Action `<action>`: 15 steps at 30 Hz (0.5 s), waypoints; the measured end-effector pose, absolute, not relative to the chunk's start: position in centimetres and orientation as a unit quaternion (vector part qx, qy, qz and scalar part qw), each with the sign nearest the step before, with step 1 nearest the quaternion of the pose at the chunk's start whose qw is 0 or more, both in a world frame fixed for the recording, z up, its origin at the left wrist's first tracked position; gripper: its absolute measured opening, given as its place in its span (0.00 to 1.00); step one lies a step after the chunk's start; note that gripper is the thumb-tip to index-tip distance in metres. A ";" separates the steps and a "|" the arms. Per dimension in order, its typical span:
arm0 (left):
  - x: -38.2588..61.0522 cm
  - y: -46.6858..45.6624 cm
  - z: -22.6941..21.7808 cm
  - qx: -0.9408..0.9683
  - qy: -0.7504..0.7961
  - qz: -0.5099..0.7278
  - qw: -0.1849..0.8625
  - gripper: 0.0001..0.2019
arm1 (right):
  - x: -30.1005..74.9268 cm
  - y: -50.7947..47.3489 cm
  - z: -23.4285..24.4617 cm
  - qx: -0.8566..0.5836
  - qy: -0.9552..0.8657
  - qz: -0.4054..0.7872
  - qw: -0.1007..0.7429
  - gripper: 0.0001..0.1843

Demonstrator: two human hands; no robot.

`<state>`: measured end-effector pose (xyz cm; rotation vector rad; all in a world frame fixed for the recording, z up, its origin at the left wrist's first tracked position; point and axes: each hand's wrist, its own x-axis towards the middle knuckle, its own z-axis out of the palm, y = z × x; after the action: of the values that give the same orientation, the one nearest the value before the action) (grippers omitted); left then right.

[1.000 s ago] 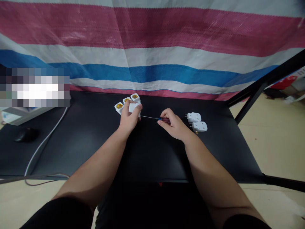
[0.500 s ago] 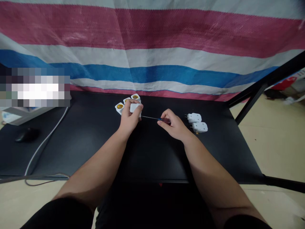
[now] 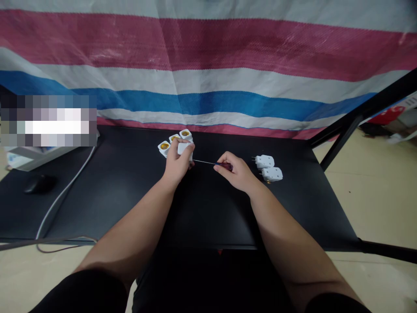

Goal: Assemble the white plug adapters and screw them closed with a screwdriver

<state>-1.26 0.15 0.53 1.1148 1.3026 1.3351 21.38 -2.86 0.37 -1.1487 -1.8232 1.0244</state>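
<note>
Striped woven tarp (image 3: 208,74) in pink, white and blue fills the top of my feed, hanging behind a matte black tabletop (image 3: 97,208). Working out from the fingertips, the left hand (image 3: 176,163) has its fingers curled closed around a white plastic lamp-socket body (image 3: 184,148), which sits clamped against the palm. The right hand (image 3: 235,171) pinches a slim screwdriver (image 3: 215,163), with a dark red handle and thin steel shaft, between thumb and forefinger, and its other fingers fold in beneath. The shaft points across at the left hand, and its tip ends at the lower edge of the white body. I cannot tell from here whether it touches metal or enters a slot. For this hold, I would keep the shaft level and square to the white body, with the left fingers firm so nothing twists. Just beyond the left fingers, three white square lamp sockets (image 3: 174,138) with brass centres sit grouped together. To the right of the right hand, two white plug blocks (image 3: 265,163) with metal prongs lie together. Farther left, a black computer mouse (image 3: 41,184) and a white cable (image 3: 65,195) lie on the tabletop.
</note>
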 end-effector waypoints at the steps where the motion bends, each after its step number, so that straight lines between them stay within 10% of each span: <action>1: -1.3 0.2 0.5 0.440 0.528 0.549 0.477 0.18 | 21.3 -2.9 0.4 -0.447 -0.714 0.392 0.369 0.16; 15: -1.4 -0.7 1.4 0.487 0.498 0.534 0.480 0.17 | 21.2 -2.2 -0.6 -0.471 -0.641 0.511 0.326 0.27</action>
<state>-1.38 -0.70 1.37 1.1882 1.2142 1.3024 21.20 -2.23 -0.57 -1.2342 -1.6793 1.3382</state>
